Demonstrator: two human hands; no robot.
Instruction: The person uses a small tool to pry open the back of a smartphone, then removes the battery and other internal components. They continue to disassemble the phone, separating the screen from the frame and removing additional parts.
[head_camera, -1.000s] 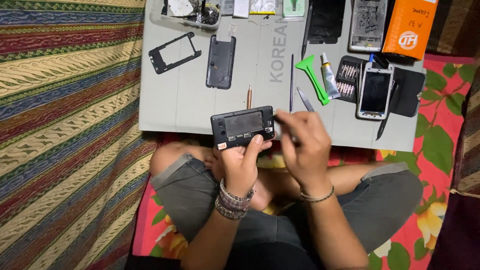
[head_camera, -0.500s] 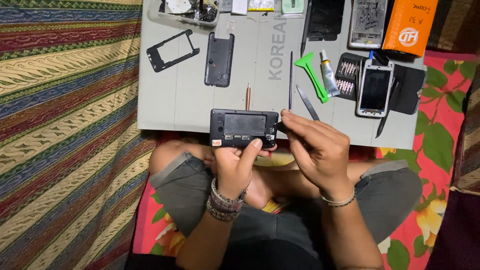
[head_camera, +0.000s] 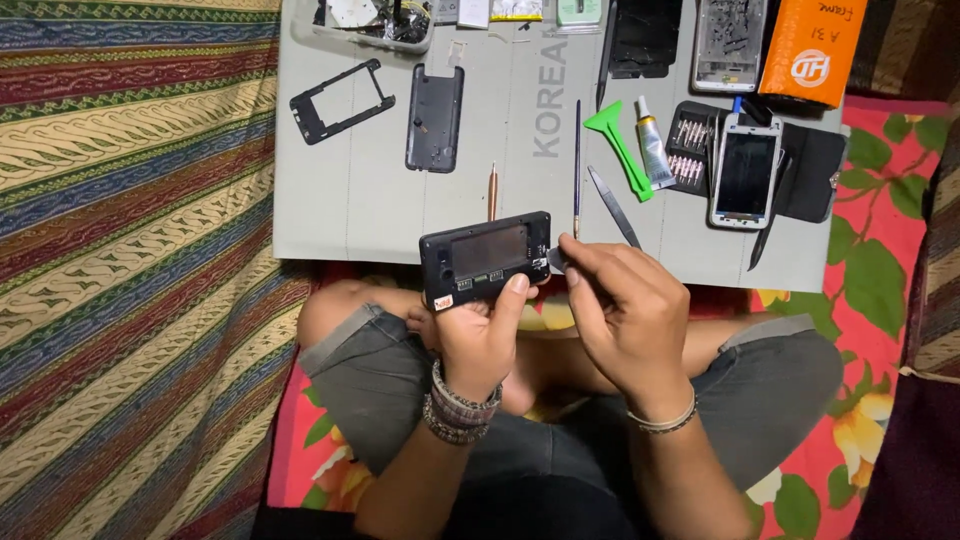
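My left hand (head_camera: 478, 335) grips an opened black phone body (head_camera: 485, 257) held sideways, inner side up, thumb pressed on its lower edge. My right hand (head_camera: 622, 310) is at the phone's right end, fingertips pinched on a small dark flat part (head_camera: 556, 260) touching that end. Both hands hover over my crossed legs, just in front of a grey work board (head_camera: 380, 200).
On the board lie a black phone frame (head_camera: 340, 100), a dark back cover (head_camera: 435, 118), a copper-tipped tool (head_camera: 492, 190), a thin rod (head_camera: 577, 160), a green pry tool (head_camera: 618, 145), a glue tube (head_camera: 652, 155), a white phone (head_camera: 746, 170) on a black bit case, and an orange box (head_camera: 812, 48).
The view has shifted slightly. My right hand has drawn in tighter against the phone's right end; the left hand keeps the same grip.
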